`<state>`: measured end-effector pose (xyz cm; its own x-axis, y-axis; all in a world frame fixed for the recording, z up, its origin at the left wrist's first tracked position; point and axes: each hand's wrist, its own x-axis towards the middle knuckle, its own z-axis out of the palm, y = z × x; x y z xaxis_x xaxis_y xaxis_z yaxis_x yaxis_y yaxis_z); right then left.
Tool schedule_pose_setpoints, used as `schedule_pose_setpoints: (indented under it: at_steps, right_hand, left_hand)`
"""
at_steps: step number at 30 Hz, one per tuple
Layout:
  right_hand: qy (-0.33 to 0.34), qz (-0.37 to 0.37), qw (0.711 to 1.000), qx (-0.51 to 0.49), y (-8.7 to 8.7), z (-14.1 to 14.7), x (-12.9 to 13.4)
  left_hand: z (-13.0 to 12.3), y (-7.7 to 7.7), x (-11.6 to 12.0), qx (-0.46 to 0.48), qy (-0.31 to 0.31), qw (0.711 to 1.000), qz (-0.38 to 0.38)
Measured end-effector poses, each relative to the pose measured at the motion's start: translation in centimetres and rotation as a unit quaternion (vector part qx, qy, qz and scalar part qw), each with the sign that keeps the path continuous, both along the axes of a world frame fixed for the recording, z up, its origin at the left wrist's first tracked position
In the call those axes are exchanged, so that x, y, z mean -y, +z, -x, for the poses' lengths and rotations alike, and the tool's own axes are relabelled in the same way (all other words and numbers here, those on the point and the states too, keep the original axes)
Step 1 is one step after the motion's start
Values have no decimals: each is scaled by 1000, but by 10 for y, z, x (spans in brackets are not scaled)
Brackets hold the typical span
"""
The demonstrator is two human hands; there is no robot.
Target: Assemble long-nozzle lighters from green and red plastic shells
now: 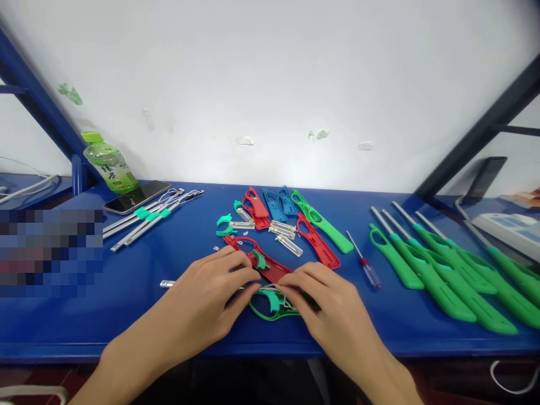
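Note:
A green casing half (270,314) with a teal trigger piece (274,300) lies near the table's front edge, between my hands. My left hand (221,287) has its fingers pinched at the casing's left end; a metal tube (167,284) sticks out to the left of that hand. My right hand (320,289) is closed over the casing's right part, its fingertips on a thin pale wire (270,287). What exactly each hand grips is too small to make out. Just beyond the fingertips is a red casing half (274,271) with another teal trigger piece (260,260).
Red, blue and green casing parts (323,247) and clear fuel tanks (289,244) lie farther back. A screwdriver (370,274) and several green lighters (442,281) are at right. Metal rods (145,230), a phone (137,197) and a bottle (110,166) stand or lie at left.

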<state>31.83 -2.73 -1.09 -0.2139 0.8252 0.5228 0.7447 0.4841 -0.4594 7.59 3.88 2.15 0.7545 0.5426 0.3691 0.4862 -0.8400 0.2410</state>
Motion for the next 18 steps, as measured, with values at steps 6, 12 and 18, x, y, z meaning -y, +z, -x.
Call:
schedule_pose_setpoints:
  at_steps: [6, 12, 18]
  right_hand:
    - [18, -27, 999, -16, 1, 2, 3]
    - [-41, -41, 998, 2, 15, -4, -8]
    - [-129, 11, 982, 138, 25, -13, -54]
  left_hand:
    - [-15, -12, 0, 37, -22, 999, 8]
    - [-21, -17, -2, 36, -22, 999, -5]
    - [-23, -16, 3, 32, -15, 999, -16]
